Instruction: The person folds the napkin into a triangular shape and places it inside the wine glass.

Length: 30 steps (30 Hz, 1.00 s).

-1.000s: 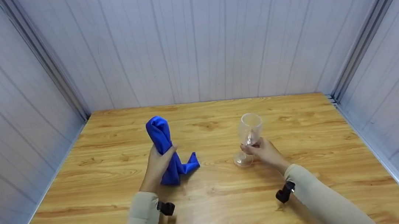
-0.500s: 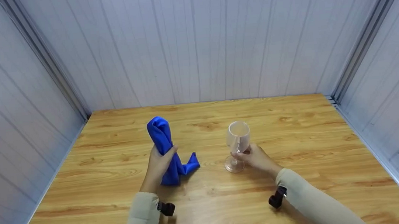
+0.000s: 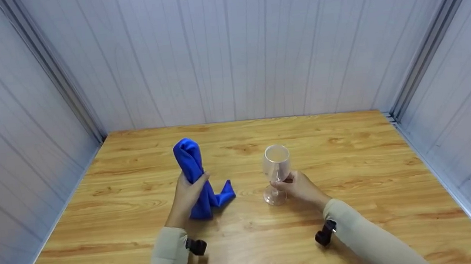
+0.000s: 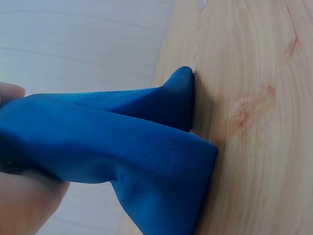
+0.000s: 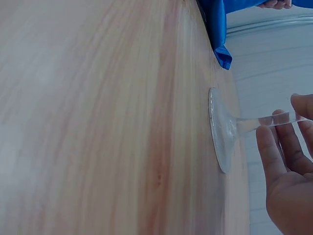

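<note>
On the left of the head view, my left hand (image 3: 190,193) grips a folded blue cloth (image 3: 190,158) around its middle. The cloth stands bunched upright, and a pointed corner of it trails to the right over the table. Close by in the left wrist view, the cloth's lower folds (image 4: 142,142) meet the wood. My right hand (image 3: 300,188) pinches the stem of a clear wine glass (image 3: 276,162), bowl up. In the right wrist view, thumb and fingers hold the stem above the round foot (image 5: 222,129), which is at the tabletop; I cannot tell whether it touches.
A wood-grain table (image 3: 247,244) spreads under both hands. Pale panelled walls (image 3: 227,50) enclose it at the back and on both sides. Each sleeve carries a small black wrist camera, such as the left camera (image 3: 196,246).
My right hand has brought the wine glass leftward and slightly nearer, closer to the cloth. The left hand and the blue cloth have stayed in place.
</note>
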Tool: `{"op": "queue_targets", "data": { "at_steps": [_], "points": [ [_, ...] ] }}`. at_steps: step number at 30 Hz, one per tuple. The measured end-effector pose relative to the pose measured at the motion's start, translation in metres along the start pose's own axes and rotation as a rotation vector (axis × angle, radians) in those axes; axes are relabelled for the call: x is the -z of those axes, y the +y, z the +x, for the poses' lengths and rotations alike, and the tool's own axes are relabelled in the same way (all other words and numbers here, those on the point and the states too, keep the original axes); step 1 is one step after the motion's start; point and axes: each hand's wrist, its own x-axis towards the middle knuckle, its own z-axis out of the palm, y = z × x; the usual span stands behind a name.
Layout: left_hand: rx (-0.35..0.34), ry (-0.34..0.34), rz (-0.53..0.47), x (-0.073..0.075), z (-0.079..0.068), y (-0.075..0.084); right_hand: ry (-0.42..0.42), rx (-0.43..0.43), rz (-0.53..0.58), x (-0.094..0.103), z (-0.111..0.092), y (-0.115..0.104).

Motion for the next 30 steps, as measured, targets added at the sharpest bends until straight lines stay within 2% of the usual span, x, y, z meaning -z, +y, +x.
{"op": "queue_targets", "data": {
  "at_steps": [9, 14, 21, 24, 30],
  "points": [
    [-0.013, -0.01, 0.021, 0.0, 0.0, 0.002, -0.022, 0.016, -0.014, 0.003, 0.001, 0.0],
    [-0.023, -0.01, 0.029, 0.0, -0.001, 0.003, -0.039, -0.005, -0.021, 0.007, -0.001, 0.0],
    [-0.02, -0.031, 0.049, 0.0, 0.0, 0.005, -0.08, 0.001, 0.059, 0.021, -0.009, -0.011],
    [-0.036, -0.036, 0.043, -0.001, -0.001, 0.007, -0.068, 0.024, 0.013, 0.03, -0.013, -0.019],
    [-0.068, -0.048, 0.021, -0.003, -0.003, 0.01, -0.063, 0.109, -0.149, 0.048, -0.025, -0.036]
  ]
}}
